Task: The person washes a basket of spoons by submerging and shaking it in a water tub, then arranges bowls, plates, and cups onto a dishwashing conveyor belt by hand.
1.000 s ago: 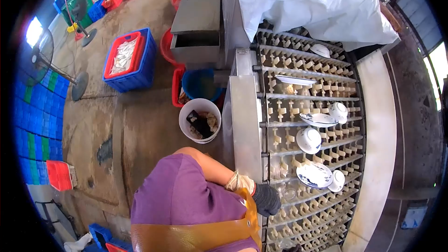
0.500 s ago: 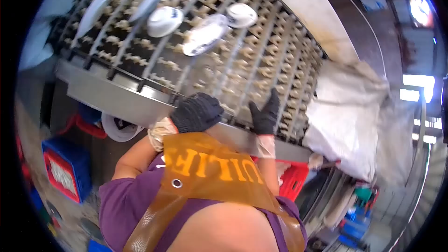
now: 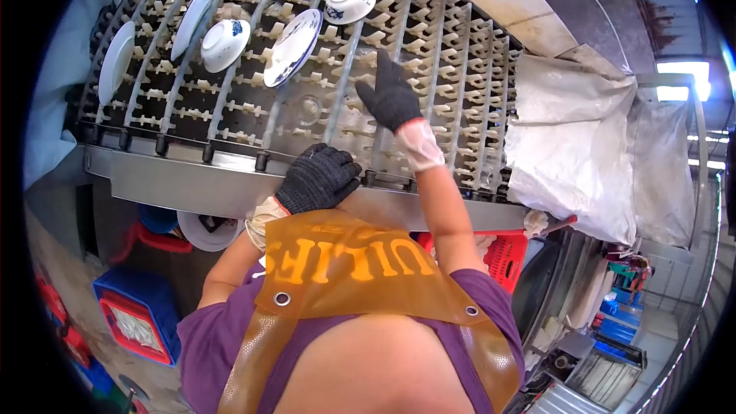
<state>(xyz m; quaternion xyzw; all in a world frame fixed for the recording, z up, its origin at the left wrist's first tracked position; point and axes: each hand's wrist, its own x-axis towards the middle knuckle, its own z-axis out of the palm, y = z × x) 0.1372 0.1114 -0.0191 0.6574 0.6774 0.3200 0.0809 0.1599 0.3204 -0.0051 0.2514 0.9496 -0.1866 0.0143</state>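
My left hand, in a dark knit glove, rests on the metal edge of the conveyor, its fingers slightly apart and nothing visible in them. Over the rows of pale pegs is my right hand, gloved the same way, empty, with fingers stretched and thumb apart. Left of it, a blue-rimmed oval plate leans in the rows, beside a patterned bowl. Another bowl and two white dishes stand farther left. A clear round item lies between my hands.
A plastic sheet covers the conveyor's right end. Below the edge are a white bucket, a red basket and a blue crate with a red basket in it. A brown apron covers my front.
The view has swung round from the floor and crates to the conveyor. My right hand has come into view and moved forward over the pegs; my left hand stays at the metal edge.
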